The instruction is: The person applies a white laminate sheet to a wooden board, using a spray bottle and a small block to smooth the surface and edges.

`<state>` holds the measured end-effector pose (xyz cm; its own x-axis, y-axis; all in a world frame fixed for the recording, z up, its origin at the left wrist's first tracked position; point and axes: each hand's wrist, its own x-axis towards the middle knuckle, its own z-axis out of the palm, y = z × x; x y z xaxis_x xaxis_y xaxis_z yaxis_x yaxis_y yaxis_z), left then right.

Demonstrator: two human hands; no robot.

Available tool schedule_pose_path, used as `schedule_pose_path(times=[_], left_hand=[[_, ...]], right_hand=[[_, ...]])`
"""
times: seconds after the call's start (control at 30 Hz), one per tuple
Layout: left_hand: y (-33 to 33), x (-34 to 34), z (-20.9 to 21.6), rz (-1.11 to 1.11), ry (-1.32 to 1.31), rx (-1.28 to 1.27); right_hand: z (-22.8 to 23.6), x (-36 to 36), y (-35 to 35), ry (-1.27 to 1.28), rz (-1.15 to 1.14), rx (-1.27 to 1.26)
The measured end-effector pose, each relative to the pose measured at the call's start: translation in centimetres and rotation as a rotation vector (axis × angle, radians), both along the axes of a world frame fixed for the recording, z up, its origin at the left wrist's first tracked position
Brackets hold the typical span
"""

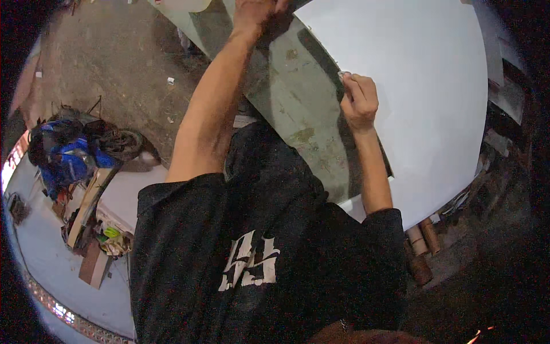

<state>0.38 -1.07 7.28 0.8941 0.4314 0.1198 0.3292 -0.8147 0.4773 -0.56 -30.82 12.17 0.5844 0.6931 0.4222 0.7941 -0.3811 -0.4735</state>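
Fingers (pixel 351 87) of the right hand (pixel 362 105) are gripping a small pale object (pixel 343 74), right of the frame centre, with the thumb and fingertips bunching together around it. The object is showing only a light-coloured tip past the fingers; its full shape is remaining hidden. The right hand is positioning this tip at the left edge of a large white sheet (pixel 427 86). The sheet is filling the upper right of the frame and is presenting a smooth, plain, bright face. Its left edge is running diagonally from the top centre toward the lower right, and its outer edge is appearing curved near the lens rim. A grey-green surface (pixel 295 94) is lying alongside that edge, showing brownish stains and dark shadow bands. The left hand (pixel 259 12) is reaching to the top centre, where the frame is cutting it off; whether its fingers are open or gripping anything cannot be told. A black shirt (pixel 263 200) is occupying the lower centre. At the left, a blue bag (pixel 74 160) is lying near a wooden strip (pixel 90 206), and brown rolls (pixel 418 241) are lying at the lower right.
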Motion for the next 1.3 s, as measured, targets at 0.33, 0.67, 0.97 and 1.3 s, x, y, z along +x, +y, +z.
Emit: schedule_pose_path(times=[0.33,0.67,0.97,1.3], left_hand=[[-0.7,-0.2,0.3,0.034,0.092,0.012],[-0.2,0.4,-1.2,0.02,0.017,0.026],[-0.1,-0.1,1.6,0.013,0.159,-0.105],[0.8,0.0,-2.6,-0.043,-0.078,0.077]], right_hand=[[0.8,1.3,1.2,0.098,0.139,-0.104],[-0.2,1.4,1.1,0.062,0.082,-0.112],[0.3,1.2,0.5,0.043,0.107,-0.23],[0.8,1.4,0.7,0.05,0.12,-0.267]])
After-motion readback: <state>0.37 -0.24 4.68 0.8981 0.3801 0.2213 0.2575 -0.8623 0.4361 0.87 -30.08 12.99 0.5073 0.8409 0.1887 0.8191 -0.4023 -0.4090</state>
